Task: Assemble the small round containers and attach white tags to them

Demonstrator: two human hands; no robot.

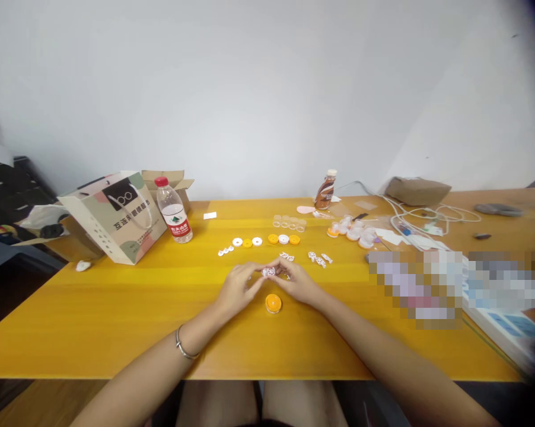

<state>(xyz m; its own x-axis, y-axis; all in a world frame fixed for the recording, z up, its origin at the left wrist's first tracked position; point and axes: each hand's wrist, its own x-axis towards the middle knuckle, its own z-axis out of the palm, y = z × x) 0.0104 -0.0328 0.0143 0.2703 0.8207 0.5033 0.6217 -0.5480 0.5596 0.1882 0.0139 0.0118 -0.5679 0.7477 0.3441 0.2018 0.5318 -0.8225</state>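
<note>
Between the fingertips of my left hand (239,289) and my right hand (296,281) is a small white plastic part with holes (269,271). Both hands pinch it, one from each side, above the yellow table. Just below them lies a round orange piece with a pale rim (273,303), touched by neither hand. Beyond my fingers are white and orange discs (247,242) in a row, with a second row of discs (284,239) to the right. More white openwork parts (319,259) lie right of my hands, and small white pieces (225,251) lie to the left.
Clear cups (289,223) stand behind the discs. Assembled clear-and-orange pieces (354,230) cluster at right. A water bottle (174,210) and a paper bag (116,216) stand left. A brown drink bottle (325,191), white cables (398,214) and a brown packet (416,191) occupy the back right.
</note>
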